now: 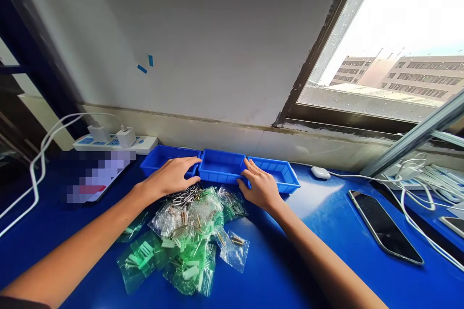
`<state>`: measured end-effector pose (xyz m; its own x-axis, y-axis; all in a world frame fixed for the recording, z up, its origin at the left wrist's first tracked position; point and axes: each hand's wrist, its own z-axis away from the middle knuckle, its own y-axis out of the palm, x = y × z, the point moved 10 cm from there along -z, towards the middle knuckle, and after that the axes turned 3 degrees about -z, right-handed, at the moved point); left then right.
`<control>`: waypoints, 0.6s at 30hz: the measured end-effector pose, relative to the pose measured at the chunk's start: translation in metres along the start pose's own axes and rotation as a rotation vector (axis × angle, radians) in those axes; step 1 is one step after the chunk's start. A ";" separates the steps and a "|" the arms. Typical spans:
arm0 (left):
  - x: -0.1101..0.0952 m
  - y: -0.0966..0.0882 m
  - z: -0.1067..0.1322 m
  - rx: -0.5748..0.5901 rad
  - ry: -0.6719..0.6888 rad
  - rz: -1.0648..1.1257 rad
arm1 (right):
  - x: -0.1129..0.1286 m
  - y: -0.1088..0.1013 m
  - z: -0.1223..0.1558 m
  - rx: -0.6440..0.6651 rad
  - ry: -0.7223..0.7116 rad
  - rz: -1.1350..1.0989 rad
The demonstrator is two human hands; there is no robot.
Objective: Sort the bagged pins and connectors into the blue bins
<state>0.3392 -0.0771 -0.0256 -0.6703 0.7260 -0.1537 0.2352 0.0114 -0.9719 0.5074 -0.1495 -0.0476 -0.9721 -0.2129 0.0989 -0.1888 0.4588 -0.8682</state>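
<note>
Left grip (176,176) and right grip (264,188) are both unclenched, thumbs and fingers spread at either end of the middle blue bin (222,174), which sits between them; bagged parts (192,231) lie heaped on the bench (319,217), on the near side of both.

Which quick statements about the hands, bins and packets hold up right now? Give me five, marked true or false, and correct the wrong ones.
1. Three blue bins stand in a row along the wall. True.
2. The left hand is holding a phone. False: the left hand is where the left bin and middle bin meet.
3. The right hand is where the middle and right bins meet. True.
4. The packets are heaped inside the middle bin. False: the packets lie on the table in front of the bins.
5. A dark-screened phone lies right of the right hand. True.
</note>
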 end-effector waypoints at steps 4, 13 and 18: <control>0.002 0.003 0.014 0.035 -0.006 0.041 | 0.006 -0.003 0.005 -0.010 -0.040 -0.028; -0.021 -0.037 0.038 -0.247 0.085 0.066 | 0.025 -0.051 0.021 -0.393 -0.129 -0.081; -0.027 -0.016 0.054 -0.148 0.040 0.147 | 0.054 -0.069 0.036 -0.461 -0.146 -0.216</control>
<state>0.3148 -0.1341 -0.0153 -0.5935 0.7540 -0.2816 0.4308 0.0020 -0.9024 0.4731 -0.2237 0.0006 -0.8807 -0.4478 0.1544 -0.4566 0.7159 -0.5283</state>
